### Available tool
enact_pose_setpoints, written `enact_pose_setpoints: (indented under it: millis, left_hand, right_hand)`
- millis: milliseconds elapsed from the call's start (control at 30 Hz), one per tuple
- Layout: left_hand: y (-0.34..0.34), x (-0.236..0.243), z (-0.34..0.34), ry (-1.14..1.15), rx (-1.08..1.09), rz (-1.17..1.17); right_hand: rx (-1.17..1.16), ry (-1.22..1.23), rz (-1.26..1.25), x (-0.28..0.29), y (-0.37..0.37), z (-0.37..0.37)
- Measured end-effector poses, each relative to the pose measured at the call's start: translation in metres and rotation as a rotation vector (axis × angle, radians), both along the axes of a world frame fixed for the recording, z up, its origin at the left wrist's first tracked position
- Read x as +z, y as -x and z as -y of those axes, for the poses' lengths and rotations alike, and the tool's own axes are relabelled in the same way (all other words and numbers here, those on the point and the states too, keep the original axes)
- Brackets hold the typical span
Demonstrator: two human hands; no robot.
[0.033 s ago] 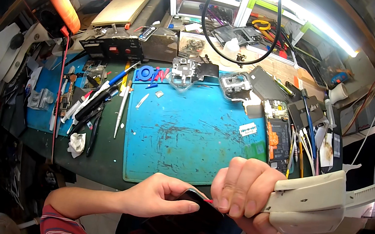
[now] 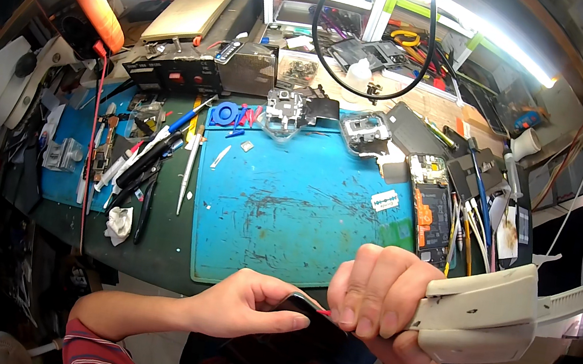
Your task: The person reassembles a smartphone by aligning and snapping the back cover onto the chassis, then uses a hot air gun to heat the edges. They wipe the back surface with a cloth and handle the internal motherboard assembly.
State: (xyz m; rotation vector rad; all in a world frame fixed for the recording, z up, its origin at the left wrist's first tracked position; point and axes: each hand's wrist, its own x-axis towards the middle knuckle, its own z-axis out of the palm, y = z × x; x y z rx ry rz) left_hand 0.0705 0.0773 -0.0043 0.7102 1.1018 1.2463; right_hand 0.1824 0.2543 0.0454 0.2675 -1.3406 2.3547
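Hands at close quarters: the left hand [image 2: 241, 307] clamps a dark, phone-like slab [image 2: 272, 353] between thumb and fingers, nearer the body than the worktop [image 2: 157, 260].

Fingers curled tight, the right hand [image 2: 389, 296] appears to pinch a thin red piece [image 2: 323, 312] at its edge; whether it grips the adjoining beige plastic part [image 2: 481, 311] cannot be told. Glossy, the slab looks light, stiff, slippery and breakable, best held by its sides. It shows no writing; print marks the razor blade [image 2: 385, 201] beyond the right hand.

Dark flat device [image 2: 262, 354], tilted in left hand [image 2: 241, 307], thin red piece [image 2: 324, 312] at its edge, partly hidden by right hand [image 2: 389, 298]
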Motion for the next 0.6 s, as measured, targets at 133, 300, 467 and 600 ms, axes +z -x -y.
enact_pose_setpoints:
  millis: [133, 300, 467, 600]
  left_hand:
    - [-0.0008, -0.0013, 0.0002, 0.005, 0.01, -0.015]
    - [-0.0013, -0.0055, 0.0022, 0.045, 0.007, -0.037]
    - [-0.0036, -0.0032, 0.0009, 0.033, 0.044, 0.012]
    - [-0.0052, -0.0045, 0.0012, 0.027, 0.065, 0.003]
  right_hand:
    - [-0.005, 0.005, 0.001, -0.0002, -0.0021, -0.0006]
    - [-0.023, -0.012, -0.002, -0.0007, -0.0046, -0.0017]
    - [-0.034, -0.029, -0.003, -0.0008, -0.0063, -0.003]
    - [-0.036, -0.043, 0.003, 0.0004, -0.0087, -0.0054]
